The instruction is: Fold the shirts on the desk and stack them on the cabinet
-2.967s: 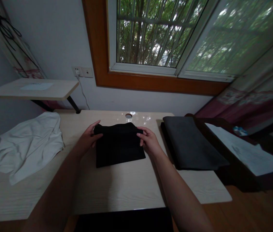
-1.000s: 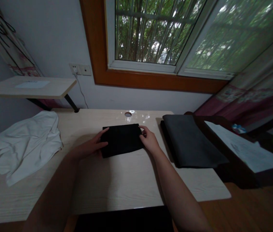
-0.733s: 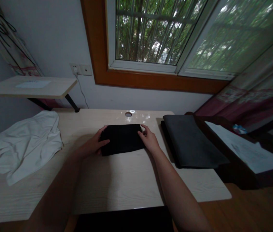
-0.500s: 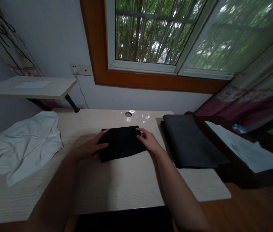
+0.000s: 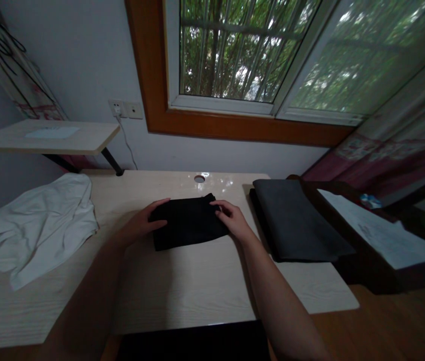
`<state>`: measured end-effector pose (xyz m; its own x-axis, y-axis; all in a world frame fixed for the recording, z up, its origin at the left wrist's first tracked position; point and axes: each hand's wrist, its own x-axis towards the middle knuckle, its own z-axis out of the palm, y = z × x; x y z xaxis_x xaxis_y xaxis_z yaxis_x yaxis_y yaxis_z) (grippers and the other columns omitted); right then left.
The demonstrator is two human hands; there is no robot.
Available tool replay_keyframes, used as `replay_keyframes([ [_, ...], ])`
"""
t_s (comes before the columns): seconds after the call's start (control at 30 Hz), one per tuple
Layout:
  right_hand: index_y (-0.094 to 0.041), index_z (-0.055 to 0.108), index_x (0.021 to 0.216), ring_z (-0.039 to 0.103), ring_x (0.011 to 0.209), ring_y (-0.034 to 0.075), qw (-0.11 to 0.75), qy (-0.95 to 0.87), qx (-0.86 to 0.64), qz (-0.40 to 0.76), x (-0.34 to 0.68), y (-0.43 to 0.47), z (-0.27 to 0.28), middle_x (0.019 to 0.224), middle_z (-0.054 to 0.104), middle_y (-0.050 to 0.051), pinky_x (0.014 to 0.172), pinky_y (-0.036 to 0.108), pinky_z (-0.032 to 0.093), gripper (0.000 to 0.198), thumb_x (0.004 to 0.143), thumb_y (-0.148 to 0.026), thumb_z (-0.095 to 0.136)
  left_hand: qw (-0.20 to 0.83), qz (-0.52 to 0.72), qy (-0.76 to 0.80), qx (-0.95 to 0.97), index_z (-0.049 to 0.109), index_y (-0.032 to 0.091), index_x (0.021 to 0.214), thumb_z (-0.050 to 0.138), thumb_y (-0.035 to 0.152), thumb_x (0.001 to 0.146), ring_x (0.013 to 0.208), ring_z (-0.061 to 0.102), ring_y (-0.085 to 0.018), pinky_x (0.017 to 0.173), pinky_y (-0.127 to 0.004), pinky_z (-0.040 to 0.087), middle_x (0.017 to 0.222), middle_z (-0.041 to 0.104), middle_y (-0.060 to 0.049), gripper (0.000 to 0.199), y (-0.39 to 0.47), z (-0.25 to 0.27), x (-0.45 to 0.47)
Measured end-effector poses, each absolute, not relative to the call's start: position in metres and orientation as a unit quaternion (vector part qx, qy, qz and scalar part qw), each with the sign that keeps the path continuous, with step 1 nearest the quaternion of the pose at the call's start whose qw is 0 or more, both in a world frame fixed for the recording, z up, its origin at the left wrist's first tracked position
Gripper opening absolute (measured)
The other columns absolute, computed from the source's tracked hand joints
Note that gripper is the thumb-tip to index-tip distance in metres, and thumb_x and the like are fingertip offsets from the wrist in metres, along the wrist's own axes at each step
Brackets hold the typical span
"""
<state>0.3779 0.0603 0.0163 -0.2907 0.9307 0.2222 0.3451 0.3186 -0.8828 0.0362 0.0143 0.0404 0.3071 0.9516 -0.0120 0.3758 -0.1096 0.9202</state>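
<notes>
A folded black cloth [image 5: 186, 223] lies on the pale wood-grain desk [image 5: 205, 286] in front of me, its far right corner slightly raised and crumpled. My left hand [image 5: 143, 223] grips its left edge, with the thumb on top and the fingers along the far left corner. At the opposite side, my right hand [image 5: 233, 218] is closed on the right edge near the far corner, its thumb and fingers bent toward each other. The fabric under the fingertips is too dark to make out in detail.
A crumpled white cloth [image 5: 43, 225] lies at the left, below a raised shelf [image 5: 92, 138] with a paper on it. To the right rests a dark grey folded item [image 5: 295, 220]. Papers [image 5: 381, 230] lie beyond it. A round cable hole [image 5: 199, 179] sits near the back edge.
The black cloth's far right corner has bunched up where my right hand holds it. My left hand and the cloth's left edge have shifted slightly left.
</notes>
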Motion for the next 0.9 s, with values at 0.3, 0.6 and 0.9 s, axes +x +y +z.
replay_keyframes([
  [0.3, -0.023, 0.063, 0.114, 0.041, 0.062, 0.013, 0.370, -0.684, -0.473, 0.413, 0.379, 0.065, 0.012, 0.068, 0.039, -0.007, 0.060, 0.024, 0.033, 0.036, 0.079, -0.031, 0.059, 0.380, 0.296, 0.519, 0.706, 0.030, 0.025, 0.158, 0.061, 0.045, 0.089, 0.138, 0.047, -0.032, 0.118, -0.050, 0.035, 0.158, 0.043, -0.011, 0.078, 0.018, 0.033, 0.037],
  [0.6, -0.025, 0.057, 0.126, 0.046, 0.064, 0.013, 0.378, -0.663, -0.437, 0.476, 0.383, 0.061, 0.016, 0.070, 0.045, -0.008, 0.065, 0.025, 0.038, 0.046, 0.081, -0.033, 0.064, 0.470, 0.208, 0.454, 0.727, 0.038, 0.032, 0.155, 0.063, 0.040, 0.088, 0.142, 0.045, -0.030, 0.118, -0.049, 0.035, 0.159, 0.043, -0.005, 0.072, 0.013, 0.037, 0.026],
  [0.9, -0.028, 0.044, 0.146, 0.058, 0.081, 0.015, 0.388, -0.647, -0.479, 0.450, 0.377, 0.068, 0.008, 0.094, 0.056, -0.003, 0.083, 0.032, 0.047, 0.074, 0.079, -0.039, 0.073, 0.380, 0.293, 0.512, 0.712, 0.049, 0.027, 0.148, 0.061, 0.047, 0.090, 0.133, 0.054, -0.030, 0.114, -0.047, 0.040, 0.149, 0.055, -0.007, 0.062, 0.017, 0.036, 0.033],
])
